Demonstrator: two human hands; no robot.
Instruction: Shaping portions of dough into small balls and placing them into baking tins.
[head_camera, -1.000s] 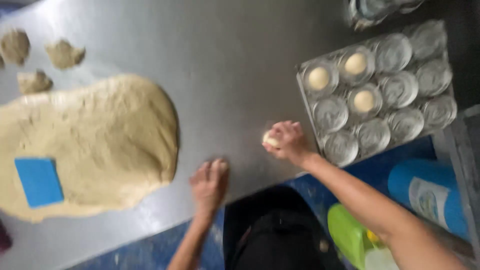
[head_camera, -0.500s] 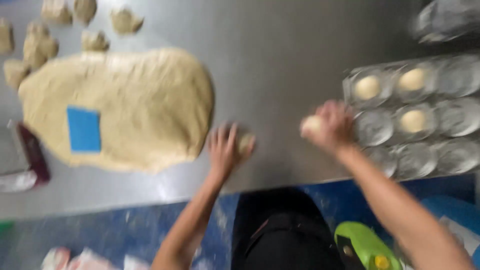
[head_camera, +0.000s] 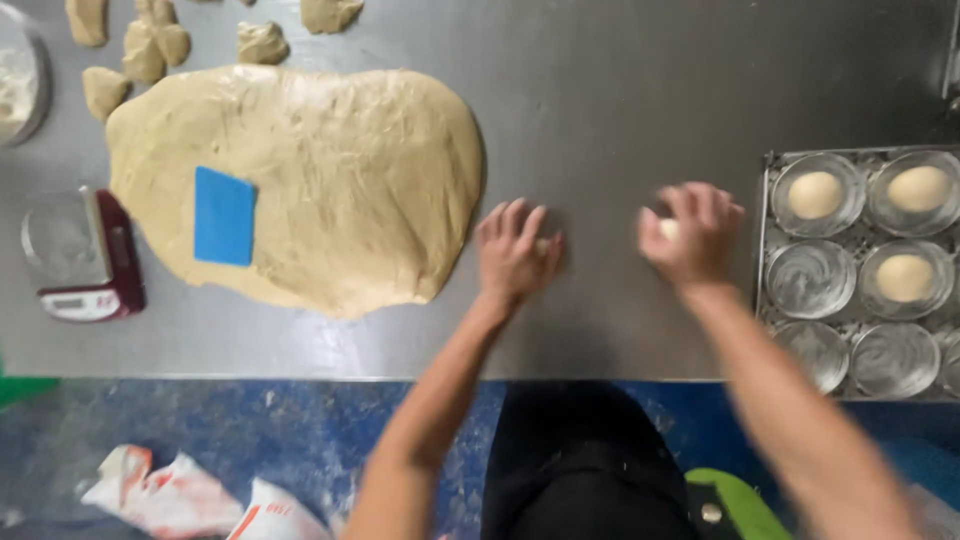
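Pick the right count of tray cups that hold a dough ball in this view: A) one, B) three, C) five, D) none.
B: the muffin tray shows three dough balls, two in the top row of cups and one in the second row; the other visible cups are empty.

Steel tabletop (head_camera: 620, 90) fills most of the frame, w/ a big flattened slab of tan dough (head_camera: 330, 170) at left-centre and a blue rectangular scraper (head_camera: 224, 215) lying on it. Small torn dough bits (head_camera: 150, 45) sit along the top left edge, a digital scale (head_camera: 85, 260) w/ dark red body just left of the slab, and the rim of a round metal bowl (head_camera: 25, 75) at far upper left. Below the tabletop edge: blue floor (head_camera: 250, 430), crumpled white-and-red bags (head_camera: 180, 495) lower left, a green object (head_camera: 740, 505) lower right.
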